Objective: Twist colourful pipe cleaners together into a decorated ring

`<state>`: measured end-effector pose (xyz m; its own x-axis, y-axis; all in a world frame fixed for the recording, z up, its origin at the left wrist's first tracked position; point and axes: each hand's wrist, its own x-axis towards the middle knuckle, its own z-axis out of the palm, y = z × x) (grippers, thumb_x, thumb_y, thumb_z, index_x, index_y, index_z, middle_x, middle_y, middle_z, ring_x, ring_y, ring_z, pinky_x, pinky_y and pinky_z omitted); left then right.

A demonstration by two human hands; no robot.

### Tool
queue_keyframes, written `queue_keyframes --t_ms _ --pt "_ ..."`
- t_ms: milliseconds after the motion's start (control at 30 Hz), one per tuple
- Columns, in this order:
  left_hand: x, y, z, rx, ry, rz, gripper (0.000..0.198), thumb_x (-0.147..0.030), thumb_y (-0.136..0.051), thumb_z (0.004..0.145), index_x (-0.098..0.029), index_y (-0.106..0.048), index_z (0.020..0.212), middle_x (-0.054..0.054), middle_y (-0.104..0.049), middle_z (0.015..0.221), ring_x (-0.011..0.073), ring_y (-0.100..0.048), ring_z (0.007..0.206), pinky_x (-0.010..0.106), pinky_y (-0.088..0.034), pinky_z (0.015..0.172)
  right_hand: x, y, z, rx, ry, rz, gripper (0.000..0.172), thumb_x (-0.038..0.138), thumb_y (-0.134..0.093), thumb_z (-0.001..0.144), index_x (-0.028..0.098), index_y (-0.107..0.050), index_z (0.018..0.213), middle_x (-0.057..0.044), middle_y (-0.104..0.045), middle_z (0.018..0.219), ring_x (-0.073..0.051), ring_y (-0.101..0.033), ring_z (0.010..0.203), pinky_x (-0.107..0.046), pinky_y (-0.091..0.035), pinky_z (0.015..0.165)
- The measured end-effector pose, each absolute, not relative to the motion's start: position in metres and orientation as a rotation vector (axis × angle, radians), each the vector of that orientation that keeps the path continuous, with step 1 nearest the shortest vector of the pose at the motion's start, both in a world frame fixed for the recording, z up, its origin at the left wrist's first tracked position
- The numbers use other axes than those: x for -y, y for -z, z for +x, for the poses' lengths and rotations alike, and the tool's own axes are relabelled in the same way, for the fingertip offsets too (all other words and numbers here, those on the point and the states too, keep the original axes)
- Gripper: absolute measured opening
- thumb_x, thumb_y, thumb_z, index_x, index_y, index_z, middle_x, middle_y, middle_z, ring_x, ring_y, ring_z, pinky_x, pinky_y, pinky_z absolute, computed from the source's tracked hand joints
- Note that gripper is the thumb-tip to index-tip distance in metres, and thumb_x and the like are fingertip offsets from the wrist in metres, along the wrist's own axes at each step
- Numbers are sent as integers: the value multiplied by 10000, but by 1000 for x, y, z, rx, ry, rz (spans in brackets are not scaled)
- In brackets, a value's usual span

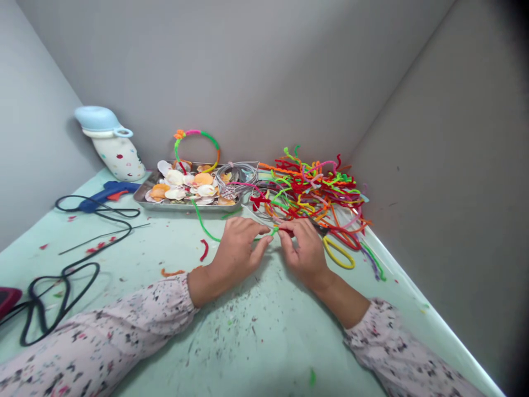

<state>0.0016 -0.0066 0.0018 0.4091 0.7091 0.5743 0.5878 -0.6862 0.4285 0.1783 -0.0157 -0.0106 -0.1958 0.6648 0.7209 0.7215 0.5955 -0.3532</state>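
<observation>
Over the middle of the table, my left hand (242,245) pinches a green pipe cleaner (202,223), whose free length curves out left toward the tray. My right hand (303,248) closes its thumb and fingertips at the same spot, on a short end where green meets a bit of yellow and red. The fingertips of both hands nearly meet there. Just beyond my right hand lie scissors with a yellow handle loop (339,252) and a red one. A heap of coloured pipe cleaners (318,184) rises behind it.
A metal tray (185,207) holds seashells (203,179), grey wire (235,171) and a multicoloured pipe-cleaner ring (212,139). A blue glue gun (107,193) with a black cord (126,237) and a leaning bottle (113,149) stand left. Fuzzy scraps (204,250) dot the table (256,342); grey walls enclose it.
</observation>
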Motion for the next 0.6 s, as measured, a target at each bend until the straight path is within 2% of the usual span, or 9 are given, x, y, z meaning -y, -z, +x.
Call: queue_keyframes --t_ms 200,333,400,600 --pt "6 1 3 -1132 -1099 2530 107 -258 -571 836 -174 -590 901 37 -658 850 192 -561 826 377 -385 811 15 13 178 1946 71 -1094 101 175 -493 876 209 -554 949 -58 -617 880 -211 -551 869 -375 -457 795" --pt "6 -1 2 -1184 -1098 2588 64 -240 -553 842 -177 -568 843 25 -636 786 184 -549 777 384 -368 832 16 12 176 1975 55 -1127 102 200 -495 877 205 -570 946 -61 -620 863 -213 -558 843 -375 -467 781" --pt "7 -3 2 -1209 -1097 2639 65 -229 -535 850 -177 -564 875 29 -634 799 186 -540 788 395 -353 860 17 11 175 1983 49 -1127 119 202 -503 873 203 -584 960 -62 -632 869 -216 -569 855 -378 -475 785" --pt "8 -8 -1 -1214 -1084 2798 166 -222 -476 890 -198 -587 1012 39 -644 821 199 -529 834 427 -305 924 18 10 174 2010 32 -1067 226 182 -490 876 228 -608 1062 -67 -669 949 -233 -574 1050 -419 -471 891"
